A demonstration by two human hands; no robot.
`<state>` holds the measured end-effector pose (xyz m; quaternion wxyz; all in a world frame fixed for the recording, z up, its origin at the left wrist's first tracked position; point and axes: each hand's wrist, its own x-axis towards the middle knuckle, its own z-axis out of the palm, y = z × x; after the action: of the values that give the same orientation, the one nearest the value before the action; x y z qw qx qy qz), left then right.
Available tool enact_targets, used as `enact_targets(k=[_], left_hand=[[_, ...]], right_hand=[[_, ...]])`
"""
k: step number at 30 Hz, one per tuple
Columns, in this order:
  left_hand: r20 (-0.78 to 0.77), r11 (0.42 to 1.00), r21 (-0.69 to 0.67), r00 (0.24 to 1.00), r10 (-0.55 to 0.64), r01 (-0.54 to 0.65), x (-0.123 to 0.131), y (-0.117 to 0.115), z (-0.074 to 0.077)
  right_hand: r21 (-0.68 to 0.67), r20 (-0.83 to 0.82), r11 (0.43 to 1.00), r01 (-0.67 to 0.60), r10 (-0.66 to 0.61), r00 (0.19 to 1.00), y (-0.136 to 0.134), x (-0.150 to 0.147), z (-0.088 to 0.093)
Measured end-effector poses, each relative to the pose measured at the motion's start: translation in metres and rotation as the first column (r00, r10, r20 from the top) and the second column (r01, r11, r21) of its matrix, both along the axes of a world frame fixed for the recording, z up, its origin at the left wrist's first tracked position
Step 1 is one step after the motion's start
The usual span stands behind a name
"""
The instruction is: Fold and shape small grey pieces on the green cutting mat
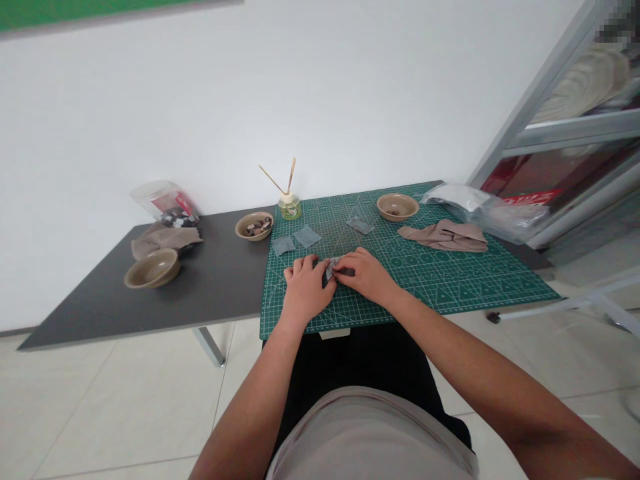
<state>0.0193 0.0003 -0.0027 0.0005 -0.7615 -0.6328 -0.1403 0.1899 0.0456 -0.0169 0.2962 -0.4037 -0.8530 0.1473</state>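
- Head view: the left hand [307,288] rests low over the green cutting mat [430,283], fingers spread with the tips down, thumb and forefinger apart at the left end of a small grey piece [331,267].
- The right hand [369,277] reaches in from the other side, its fingertips drawn close together over the right part of that piece; whether they pinch it or only press on it is too small to tell.
- The small grey piece lies between the two hands, near the front edge of the mat and partly covered by fingers.
- Just beyond the left hand, two flat grey squares [307,236] lie side by side on the mat; a similar packet [360,223] lies farther right.
- Behind the squares stands a small jar [289,209], two thin sticks [291,176] leaning out of it in different directions.
- Left of the jar, a tan bowl [239,230] holds dark and pale bits; a second bowl [409,205], at the mat's far right, has something brownish in its bottom.
- Near that second bowl lie a crumpled brown cloth [445,237] and a clear plastic bag [500,212].
- On the dark table [215,283], at left, a third bowl [153,268] sits before another cloth [161,239] and a clear container [165,199] with red on it.
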Motion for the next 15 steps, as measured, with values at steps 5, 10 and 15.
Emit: enact_targets(k=[5,10,15], left_hand=[[-0.001,1.000,0.009,1.000,0.006,-0.006,0.0002,-0.0004,0.0004],[-0.008,1.000,-0.018,1.000,0.014,-0.014,0.0003,-0.0001,0.0016],[-0.003,1.000,-0.019,1.000,0.009,-0.009,0.0008,-0.0013,0.0030]], right_hand=[[0.048,0.041,0.998,0.051,-0.053,0.998,-0.0013,-0.0009,-0.0015],[0.063,0.038,0.996,0.062,-0.065,0.997,-0.0043,0.0003,0.0012],[0.062,0.050,0.996,-0.063,0.060,0.997,-0.0016,-0.0005,0.0011]])
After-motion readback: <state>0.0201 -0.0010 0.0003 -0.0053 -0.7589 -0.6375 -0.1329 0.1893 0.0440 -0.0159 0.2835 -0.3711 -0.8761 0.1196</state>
